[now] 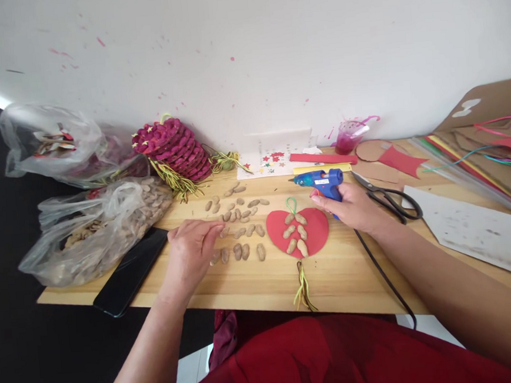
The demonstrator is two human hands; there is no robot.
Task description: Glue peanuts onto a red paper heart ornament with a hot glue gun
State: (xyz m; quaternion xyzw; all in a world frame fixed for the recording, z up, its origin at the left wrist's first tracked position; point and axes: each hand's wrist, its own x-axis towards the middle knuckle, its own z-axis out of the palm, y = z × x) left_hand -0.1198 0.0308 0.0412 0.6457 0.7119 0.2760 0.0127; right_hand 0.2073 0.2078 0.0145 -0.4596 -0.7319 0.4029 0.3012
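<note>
The heart (pixel 315 228) lies flat on the worktop (pixel 345 273) in front of you, with six nuts (pixel 302 232) on it. At its 1 o'clock, your right hand (pixel 354 207) is wrapped around the glue gun (pixel 320 178). At its 9 o'clock, your left hand (pixel 193 240) is by the loose nuts (pixel 240 233), fingers bunched; I can't tell if they grip one. The tassel (pixel 303 285) sits at 6 o'clock, the scissors (pixel 374 190) near 3, the phone (pixel 131 272) far out at 9.

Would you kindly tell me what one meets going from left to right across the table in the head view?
Black phone, left hand, red paper heart, right hand gripping the blue glue gun, black-handled scissors, white sheet.
</note>
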